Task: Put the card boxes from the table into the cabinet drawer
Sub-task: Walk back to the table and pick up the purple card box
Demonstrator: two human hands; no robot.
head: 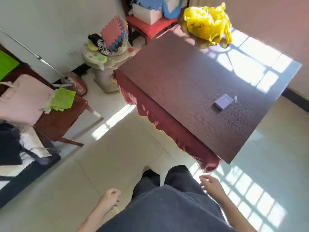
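Observation:
One purple card box [223, 101] lies flat on the dark wooden table [192, 84], towards its right side. My left hand [111, 198] hangs low beside my body with its fingers curled shut and nothing in it. At my right side, below the table's near corner, my right hand [211, 184] has its fingers loosely apart and holds nothing. Both hands are well away from the box. No cabinet or drawer is in view.
A yellow plastic bag [206, 24] sits at the table's far end, and a small white scrap [235, 98] lies by the box. A red fringed cloth [167, 121] hangs from the table's edge. Wooden chairs [56, 121] and a toy walker [107, 56] stand to the left. Tiled floor lies between.

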